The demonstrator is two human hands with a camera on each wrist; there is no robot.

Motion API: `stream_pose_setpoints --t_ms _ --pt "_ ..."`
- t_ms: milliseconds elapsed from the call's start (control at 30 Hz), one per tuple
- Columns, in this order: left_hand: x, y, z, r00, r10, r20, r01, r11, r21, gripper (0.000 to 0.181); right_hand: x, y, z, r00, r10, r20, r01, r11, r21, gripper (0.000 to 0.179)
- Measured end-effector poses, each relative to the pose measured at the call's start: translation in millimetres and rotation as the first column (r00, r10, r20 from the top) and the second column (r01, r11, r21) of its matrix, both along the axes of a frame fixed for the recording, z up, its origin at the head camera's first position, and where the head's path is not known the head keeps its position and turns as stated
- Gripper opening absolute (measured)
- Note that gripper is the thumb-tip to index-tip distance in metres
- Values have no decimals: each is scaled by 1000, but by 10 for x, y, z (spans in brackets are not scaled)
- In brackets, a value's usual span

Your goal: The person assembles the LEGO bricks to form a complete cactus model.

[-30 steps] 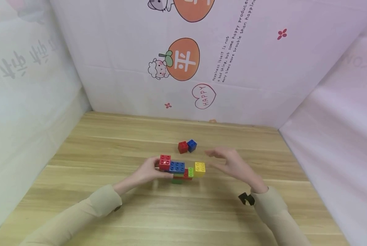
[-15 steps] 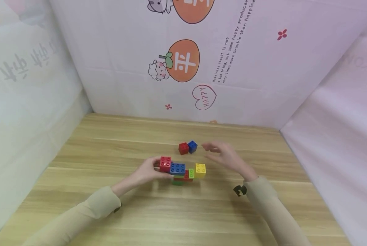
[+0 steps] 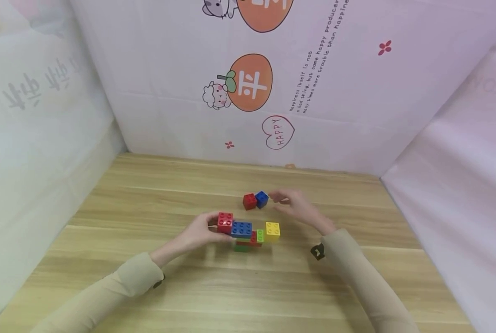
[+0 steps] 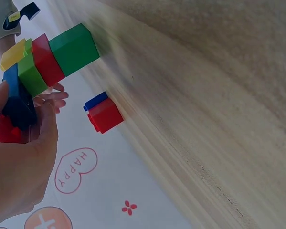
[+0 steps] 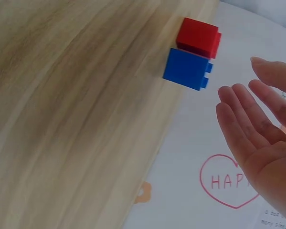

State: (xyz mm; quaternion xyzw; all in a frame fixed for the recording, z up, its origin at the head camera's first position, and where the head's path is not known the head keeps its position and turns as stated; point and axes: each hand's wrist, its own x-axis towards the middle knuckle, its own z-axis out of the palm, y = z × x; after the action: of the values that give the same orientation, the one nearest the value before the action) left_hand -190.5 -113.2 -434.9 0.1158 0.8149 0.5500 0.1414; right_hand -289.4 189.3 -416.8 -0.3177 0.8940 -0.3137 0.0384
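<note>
My left hand [image 3: 201,231] grips the left end of a toy-brick assembly. Its blue brick [image 3: 241,228] lies between thumb and fingers, with a red brick [image 3: 225,221] at the left end. Light green [image 4: 32,75], red [image 4: 47,59] and yellow [image 3: 272,230] bricks join on toward the right. A dark green brick [image 4: 75,48] forms the lowest part. My right hand [image 3: 299,206] holds nothing; its fingers are extended, just right of a loose small blue brick [image 3: 262,199]. Against that blue brick stands a loose red brick [image 3: 249,201].
The wooden table [image 3: 214,296] runs back to a printed white cloth wall [image 3: 168,101]. White cloth also hangs at the left [image 3: 44,138] and right [image 3: 456,203] sides. A dark wrist strap piece [image 3: 317,252] sticks out by the right sleeve.
My right hand has moved left and slightly away from me, nearer the loose blue brick. The left hand and its assembly have stayed almost in place.
</note>
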Motion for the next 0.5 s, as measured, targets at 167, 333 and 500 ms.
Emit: stream_pose_setpoints --t_ms 167,333,500 --pt "-3 -2 3 1000 -1 13 0 1000 8 62 -98 -35 -64 1000 -7 22 7 1000 16 36" --pt "-7 -5 4 1000 -1 0 1 1000 -3 60 -202 -68 -132 999 -29 35 28 999 26 34" --pt "-6 -4 -1 1000 -8 -9 8 1000 -4 60 -306 -101 -198 998 -25 55 24 999 26 37"
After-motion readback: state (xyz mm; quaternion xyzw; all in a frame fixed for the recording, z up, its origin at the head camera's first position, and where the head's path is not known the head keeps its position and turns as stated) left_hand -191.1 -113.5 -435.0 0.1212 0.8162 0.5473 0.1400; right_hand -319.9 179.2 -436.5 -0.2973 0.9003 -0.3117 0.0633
